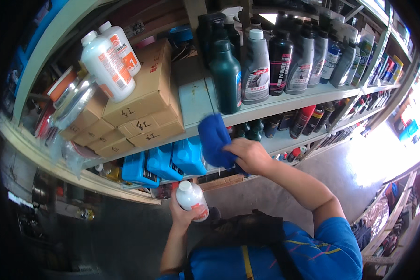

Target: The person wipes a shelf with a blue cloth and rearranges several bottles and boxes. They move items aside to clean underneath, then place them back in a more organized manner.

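My left hand (182,211) grips a white plastic bottle (191,197) with a white cap and an orange label, held upright below the shelf's front. A bunched blue cloth (215,141) hangs from my right hand (250,154), touching or just in front of the edge of the metal shelf (196,101). Behind the cloth stands a dark green bottle (225,77), with a grey bottle (256,70) beside it. Two similar white bottles (108,68) stand on a cardboard box (143,89) to the left. Part of the cloth is blurred.
Blue jugs (189,155) stand on the lower shelf. Several dark and grey bottles (300,64) line the upper shelf to the right. Plastic-wrapped rolls (75,99) lie at the left end. Another rack (392,217) stands at the lower right, beyond the concrete floor (322,171).
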`<action>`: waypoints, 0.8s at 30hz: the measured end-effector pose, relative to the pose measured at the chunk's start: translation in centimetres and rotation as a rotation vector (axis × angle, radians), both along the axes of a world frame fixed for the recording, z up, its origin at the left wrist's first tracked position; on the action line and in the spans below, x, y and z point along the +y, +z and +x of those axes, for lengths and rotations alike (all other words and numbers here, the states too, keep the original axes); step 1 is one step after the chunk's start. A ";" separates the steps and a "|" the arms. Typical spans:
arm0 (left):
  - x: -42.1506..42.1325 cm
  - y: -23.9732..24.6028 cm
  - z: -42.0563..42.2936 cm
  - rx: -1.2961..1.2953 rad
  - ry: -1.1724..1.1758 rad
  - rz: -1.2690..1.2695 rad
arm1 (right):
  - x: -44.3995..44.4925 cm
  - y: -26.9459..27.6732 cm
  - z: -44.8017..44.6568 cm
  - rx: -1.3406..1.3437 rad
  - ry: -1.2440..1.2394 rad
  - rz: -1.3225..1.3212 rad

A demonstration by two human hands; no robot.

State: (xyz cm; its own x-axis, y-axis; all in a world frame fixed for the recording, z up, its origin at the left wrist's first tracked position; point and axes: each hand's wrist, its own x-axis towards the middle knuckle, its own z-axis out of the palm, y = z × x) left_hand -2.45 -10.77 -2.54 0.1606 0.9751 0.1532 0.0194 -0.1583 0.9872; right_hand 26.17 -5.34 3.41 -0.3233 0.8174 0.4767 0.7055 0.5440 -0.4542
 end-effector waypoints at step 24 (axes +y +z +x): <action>29.5 11.0 17.0 0.102 0.576 0.457 | -35.3 -37.6 24.1 0.589 -1.397 -0.632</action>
